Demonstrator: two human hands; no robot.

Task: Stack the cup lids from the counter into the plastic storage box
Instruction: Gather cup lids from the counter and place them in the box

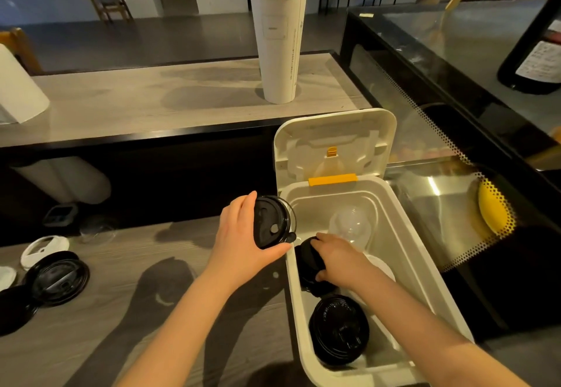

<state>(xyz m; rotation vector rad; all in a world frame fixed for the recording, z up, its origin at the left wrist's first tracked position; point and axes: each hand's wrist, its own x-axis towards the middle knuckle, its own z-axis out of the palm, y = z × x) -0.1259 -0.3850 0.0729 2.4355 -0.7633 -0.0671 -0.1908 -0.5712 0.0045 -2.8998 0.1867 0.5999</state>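
Here left hand (239,235) gripped a black lid (274,222) at the box (425,268) rim's 9 o'clock, right hand (337,260) grasped the inside stack (309,260); misaligned, it might topple.

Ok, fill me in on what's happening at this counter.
A person is putting cup lids away in a white storage box with its flap open. The left hand holds a black lid by the box's rim, while the right hand is down inside the box, gripping a stack of black lids. Another black lid and a clear dome lid already lie in there. More lids wait on the counter.
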